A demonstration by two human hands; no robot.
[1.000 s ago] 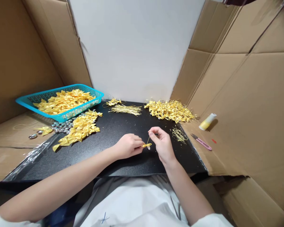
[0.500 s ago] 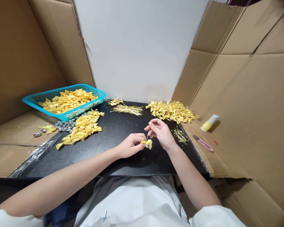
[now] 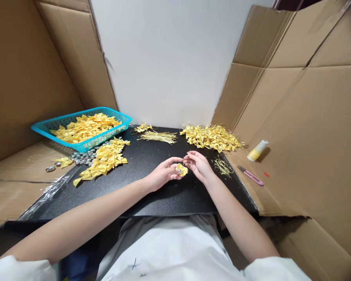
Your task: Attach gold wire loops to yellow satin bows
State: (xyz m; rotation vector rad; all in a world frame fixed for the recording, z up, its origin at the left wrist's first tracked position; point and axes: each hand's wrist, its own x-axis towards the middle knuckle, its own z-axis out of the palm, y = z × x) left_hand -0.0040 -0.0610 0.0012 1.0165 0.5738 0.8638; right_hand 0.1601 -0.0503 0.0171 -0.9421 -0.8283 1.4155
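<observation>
- While the left hand (image 3: pixel 165 173) grasps a yellow bow (image 3: pixel 181 170) with a silvery bead at its front, thumb and fingers curled about its left side, the forearm slants in across the table's near edge.
- The right hand (image 3: pixel 199 168) leans in from the other side, wrist bent inward, thumb and forefinger pinched on the bow's thin tie (image 3: pixel 183 163); the other fingers are loosely folded.
- Both hands are raised over the middle of the black table (image 3: pixel 163 205), nearer its front edge than its back, with the bow between them.
- Black surface stretches from the hands to the bundle of golden strands (image 3: pixel 158 136) by the far edge, and also from the bow to the near edge.
- Toward the left edge, loose bows (image 3: pixel 107 159) and silver beads (image 3: pixel 81 157) bound the room; the blue basket (image 3: pixel 83 147) stands at the far left corner.
- A heap of tied bows (image 3: pixel 212 137) fills the far right corner, and clippings (image 3: pixel 223 167) lie beside the right edge, near the right wrist.
- Past that edge, pink snips (image 3: pixel 250 175) and a spool (image 3: pixel 257 151) rest on cardboard.
- A pale wall (image 3: pixel 166 66) closes off the far edge.
</observation>
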